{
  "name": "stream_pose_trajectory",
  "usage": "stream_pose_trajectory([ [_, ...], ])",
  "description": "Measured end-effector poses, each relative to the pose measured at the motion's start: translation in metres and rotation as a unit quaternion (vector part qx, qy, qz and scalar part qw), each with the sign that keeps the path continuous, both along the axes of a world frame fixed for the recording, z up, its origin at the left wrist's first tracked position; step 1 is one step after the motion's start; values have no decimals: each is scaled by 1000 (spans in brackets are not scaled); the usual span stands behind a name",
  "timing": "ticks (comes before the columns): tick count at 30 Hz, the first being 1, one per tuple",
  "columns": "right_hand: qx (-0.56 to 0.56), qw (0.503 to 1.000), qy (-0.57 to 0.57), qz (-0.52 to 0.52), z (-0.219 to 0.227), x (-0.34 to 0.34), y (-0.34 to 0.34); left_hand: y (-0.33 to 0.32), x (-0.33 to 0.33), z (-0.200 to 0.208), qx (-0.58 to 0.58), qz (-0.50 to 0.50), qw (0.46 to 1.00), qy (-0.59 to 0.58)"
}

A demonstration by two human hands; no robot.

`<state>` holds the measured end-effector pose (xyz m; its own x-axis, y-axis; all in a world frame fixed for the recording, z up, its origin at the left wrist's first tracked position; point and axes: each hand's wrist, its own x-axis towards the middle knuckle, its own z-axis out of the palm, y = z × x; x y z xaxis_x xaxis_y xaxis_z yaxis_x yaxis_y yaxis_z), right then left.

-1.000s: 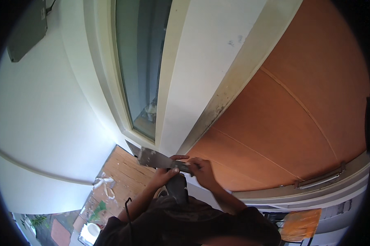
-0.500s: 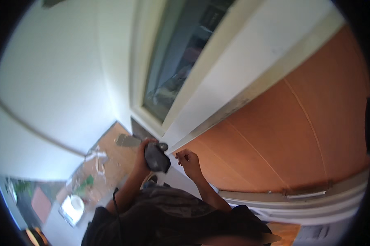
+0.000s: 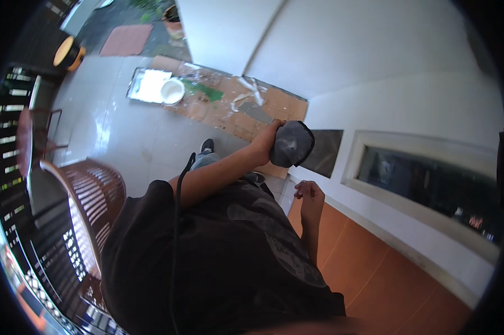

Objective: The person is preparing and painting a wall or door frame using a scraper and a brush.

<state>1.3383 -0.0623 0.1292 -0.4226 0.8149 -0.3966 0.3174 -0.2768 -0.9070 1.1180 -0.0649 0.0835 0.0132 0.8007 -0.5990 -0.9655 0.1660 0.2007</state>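
Note:
My left hand point(image 3: 266, 142) grips a dark grey tool point(image 3: 292, 144) with a flat, rounded face and a black rim. It looks like a small hand sander, but its handle side is hidden. The tool is held out in front of me, above the edge of the brown floor covering point(image 3: 229, 127). Nearer to the white wall point(image 3: 391, 100), my right hand point(image 3: 310, 192) is raised with its fingers curled in toward the thumb. Anything between those fingers is too small to make out. The two hands are apart.
A white bucket point(image 3: 172, 91) stands beside a white-coated tray point(image 3: 147, 84). Strips of white scrap point(image 3: 251, 92) litter the covering. A brown slatted chair point(image 3: 101, 187) is at my left, and a framed window point(image 3: 430, 178) and orange wall point(image 3: 369, 268) are at my right.
My view has swung left, away from the orange wall and window, toward the covered floor and chair. The grey tool stays in my left hand; its flat face now shows more.

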Motion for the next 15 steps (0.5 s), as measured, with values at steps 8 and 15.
stream_pose_trajectory([
  [8,66,982,-65,163,7,-156,-30,-103,-161,-81,-96,233,968,-9],
  [15,68,952,-95,285,6,-266,-45,-181,-233,-113,-94,312,945,-13],
])
